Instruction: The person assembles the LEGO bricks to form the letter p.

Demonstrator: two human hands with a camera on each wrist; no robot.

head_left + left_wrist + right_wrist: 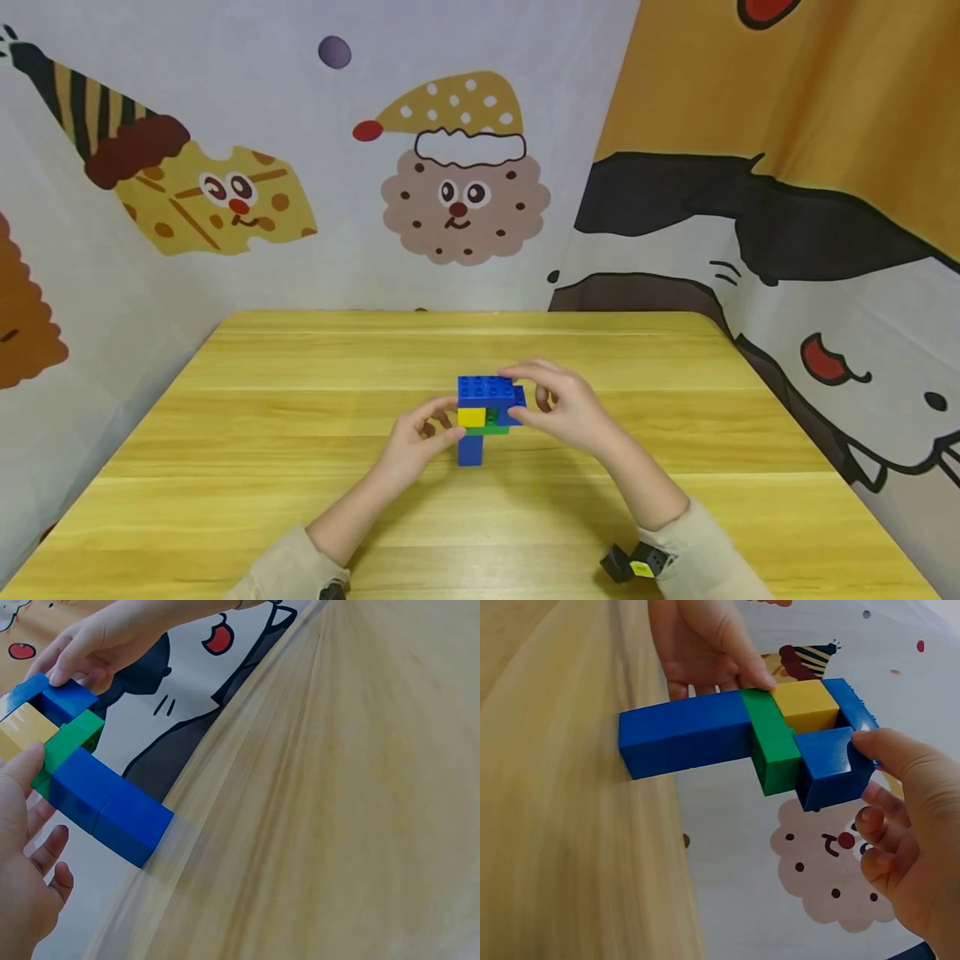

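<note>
A stack of toy building bricks stands upright on the table. Its base is a blue column [686, 735] made of two bricks, topped by a flat green brick [774, 746]. On the green brick sit a yellow brick [805, 705] and, beside it, a blue brick [832, 769]. A long blue brick [483, 390] with studs lies across the top. My left hand [416, 437] pinches the stack from the left near the green and yellow bricks. From the right, my right hand [566, 404] pinches the upper blue bricks between thumb and forefinger; its other fingers are curled loosely.
The wooden table [315, 350] spreads around the stack. Behind it hangs a cloth backdrop [300, 108] printed with cartoon figures. A black device [637, 562] is strapped at the right sleeve.
</note>
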